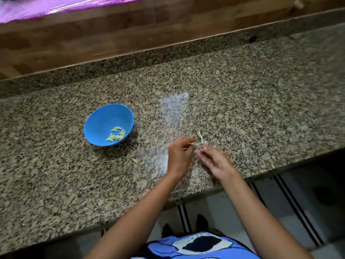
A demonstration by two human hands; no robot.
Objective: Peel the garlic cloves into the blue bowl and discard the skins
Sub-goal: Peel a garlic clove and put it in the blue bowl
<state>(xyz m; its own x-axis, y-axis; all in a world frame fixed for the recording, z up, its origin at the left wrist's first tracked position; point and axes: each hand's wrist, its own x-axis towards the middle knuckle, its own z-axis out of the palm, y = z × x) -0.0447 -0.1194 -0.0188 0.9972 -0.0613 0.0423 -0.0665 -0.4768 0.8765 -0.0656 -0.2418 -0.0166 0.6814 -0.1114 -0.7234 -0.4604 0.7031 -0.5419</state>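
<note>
On the left of the granite counter (56, 184) stands the blue bowl (104, 116), with a small heap of peeled cloves (116, 134) lying in its bottom. Judging by that heap, most of the peeling looks done. Just right of the bowl and nearer the counter's front edge, a lone scrap of skin (134, 160) lies on the stone.

Further right, the left hand (180, 156) has its fingers curled and its thumb and forefinger drawn together by a pale sliver. The blur hides whether it really pinches it. Touching or nearly touching it, the right hand (214, 161) reaches its fingertips into a few loose skins (200, 136) on the counter, and I cannot tell whether it grasps any. No unpeeled clove shows clearly. What seems left is gathering these skins and the lone scrap and throwing them away; no bin is in view.
</note>
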